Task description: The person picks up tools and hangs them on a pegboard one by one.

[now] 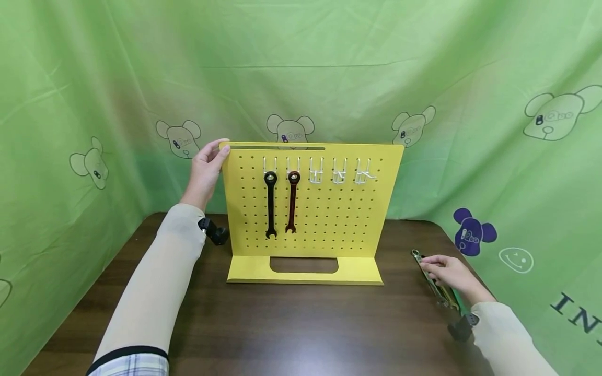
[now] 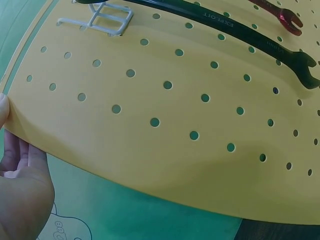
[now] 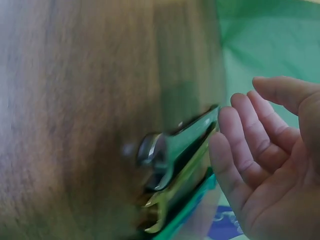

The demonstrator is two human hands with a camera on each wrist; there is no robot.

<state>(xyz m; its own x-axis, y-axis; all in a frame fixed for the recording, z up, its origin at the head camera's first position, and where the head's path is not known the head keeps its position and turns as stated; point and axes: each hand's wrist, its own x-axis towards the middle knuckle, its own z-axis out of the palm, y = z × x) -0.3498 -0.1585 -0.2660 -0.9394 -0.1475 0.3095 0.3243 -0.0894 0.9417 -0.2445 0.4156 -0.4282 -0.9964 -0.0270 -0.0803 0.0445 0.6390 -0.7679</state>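
A yellow pegboard (image 1: 305, 209) stands upright on the table, and my left hand (image 1: 207, 169) pinches its top left corner between thumb and fingers. From its white hooks (image 1: 316, 171) hang a black combination wrench (image 1: 270, 206) and a dark red wrench (image 1: 292, 203), ring ends up. At the right, my right hand (image 1: 449, 274) reaches over a group of wrenches lying together. A silver wrench (image 3: 187, 140), a gold wrench (image 3: 172, 195) and a green one (image 3: 192, 205) show there. In the right wrist view the fingertips are right beside them, the thumb spread apart.
Three hook sets on the board's right side carry no wrench. The board's base (image 1: 305, 279) has a wide cut-out. A brown wooden table (image 1: 291, 329) lies under everything, with a green printed curtain (image 1: 301, 57) behind and at both sides.
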